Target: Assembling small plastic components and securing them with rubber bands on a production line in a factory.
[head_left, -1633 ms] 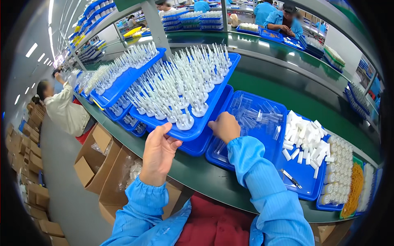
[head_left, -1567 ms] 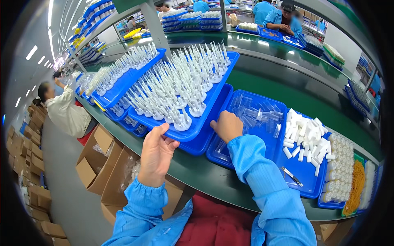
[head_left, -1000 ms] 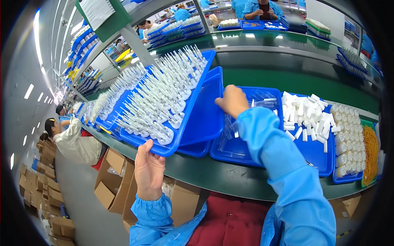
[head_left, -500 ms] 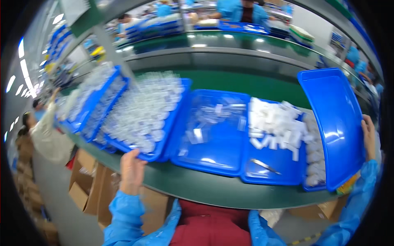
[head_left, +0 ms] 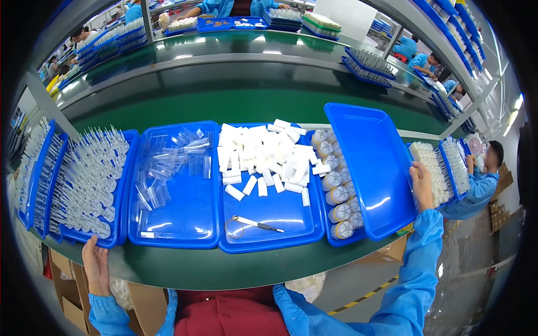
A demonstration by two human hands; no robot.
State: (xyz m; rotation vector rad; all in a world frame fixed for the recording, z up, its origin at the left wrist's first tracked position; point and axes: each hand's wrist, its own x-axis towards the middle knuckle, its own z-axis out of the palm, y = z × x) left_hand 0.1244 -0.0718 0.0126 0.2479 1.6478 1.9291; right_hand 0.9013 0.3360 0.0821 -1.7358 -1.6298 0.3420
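Note:
My right hand (head_left: pixel 423 186) grips the right rim of a bare blue tray (head_left: pixel 374 168). This tray is tilted and partly covers a tray of clear cylindrical pieces with yellowish bands (head_left: pixel 338 195). At the left, my left hand (head_left: pixel 96 267) is closed at the front rim of a blue tray (head_left: pixel 124 221) packed with clear, thin-stemmed pieces (head_left: pixel 92 176). Between my hands lie a tray of clear plastic pieces (head_left: pixel 159 168) and a tray of white rectangular pieces (head_left: pixel 263 151). A pair of tweezers (head_left: pixel 258 224) rests in front of the white pieces.
A dark green bench (head_left: pixel 185 266) carries the row of trays. Beyond it runs a green surface (head_left: pixel 213 95) with metal rails. More filled trays (head_left: pixel 440 168) stand at the right, near a person in blue (head_left: pixel 476 187). Cardboard boxes (head_left: pixel 70 291) sit below the bench.
The view has swung to the right, so the trays sit farther left in it. My right hand stays on the bare tray, and my left hand stays at the stemmed-piece tray's front rim.

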